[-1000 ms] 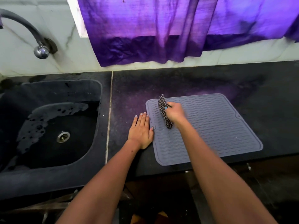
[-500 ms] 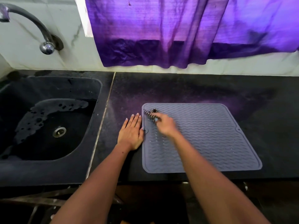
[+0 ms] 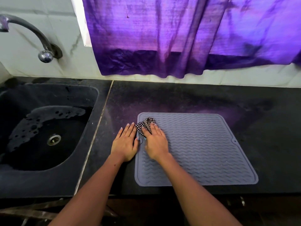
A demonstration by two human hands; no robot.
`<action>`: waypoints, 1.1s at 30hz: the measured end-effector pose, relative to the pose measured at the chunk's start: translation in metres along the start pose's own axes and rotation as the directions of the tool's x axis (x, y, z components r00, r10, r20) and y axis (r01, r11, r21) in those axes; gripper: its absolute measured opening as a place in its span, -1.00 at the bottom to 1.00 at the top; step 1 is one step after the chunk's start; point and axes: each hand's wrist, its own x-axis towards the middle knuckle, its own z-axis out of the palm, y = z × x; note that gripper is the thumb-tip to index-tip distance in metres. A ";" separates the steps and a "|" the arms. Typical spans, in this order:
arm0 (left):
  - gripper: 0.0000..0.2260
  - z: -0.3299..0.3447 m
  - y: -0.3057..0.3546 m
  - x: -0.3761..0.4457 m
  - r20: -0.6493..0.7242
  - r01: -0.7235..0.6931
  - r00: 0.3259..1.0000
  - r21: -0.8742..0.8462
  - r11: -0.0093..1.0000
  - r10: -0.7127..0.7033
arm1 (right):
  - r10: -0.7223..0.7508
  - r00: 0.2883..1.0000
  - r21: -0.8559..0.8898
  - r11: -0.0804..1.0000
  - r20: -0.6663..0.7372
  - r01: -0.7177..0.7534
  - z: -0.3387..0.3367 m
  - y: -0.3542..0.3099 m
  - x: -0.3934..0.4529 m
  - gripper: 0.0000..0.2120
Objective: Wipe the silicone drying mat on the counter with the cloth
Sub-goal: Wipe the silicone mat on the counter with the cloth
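Note:
A grey silicone drying mat (image 3: 203, 149) with wavy ridges lies on the black counter (image 3: 268, 128). A small black-and-white checked cloth (image 3: 145, 125) sits bunched at the mat's far left corner. My right hand (image 3: 155, 141) lies flat on the mat with straight fingers pressing down on the cloth. My left hand (image 3: 125, 144) rests flat on the counter right beside the mat's left edge, its thumb touching that edge.
A black sink (image 3: 45, 132) with a wet basin and a drain sits to the left. A curved tap (image 3: 37, 39) comes out of the white tiled wall. A purple curtain (image 3: 179, 38) hangs above the counter's back edge.
My right hand has spread flat over the cloth near the mat's far left corner; earlier it gripped the cloth bunched up. The left hand has stayed beside the mat.

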 end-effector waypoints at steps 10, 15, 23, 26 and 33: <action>-0.23 -0.003 -0.002 0.003 0.043 -0.022 0.999 -0.004 1.000 0.023 | 0.570 0.797 0.951 0.087 0.198 -0.298 -0.053 0.047 0.041 -0.63; -0.23 -0.003 -0.003 0.004 0.042 -0.018 0.999 -0.025 1.000 0.019 | 0.246 0.967 0.319 0.924 -0.072 -0.211 -0.040 0.012 0.024 -0.53; -0.24 -0.003 -0.001 0.004 0.041 0.000 0.999 -0.011 1.000 0.000 | 0.032 0.999 0.057 0.998 0.027 -0.033 -0.017 0.017 0.027 -0.43; -0.24 -0.003 -0.002 0.004 0.039 0.002 0.999 -0.031 1.000 -0.001 | 0.226 0.960 0.725 0.631 0.167 -0.275 -0.043 0.042 0.041 -0.61; -0.26 -0.001 -0.004 0.004 0.020 -0.004 1.000 -0.053 0.999 0.005 | 0.438 0.893 0.578 0.756 -0.100 -0.306 -0.071 0.075 0.046 -0.64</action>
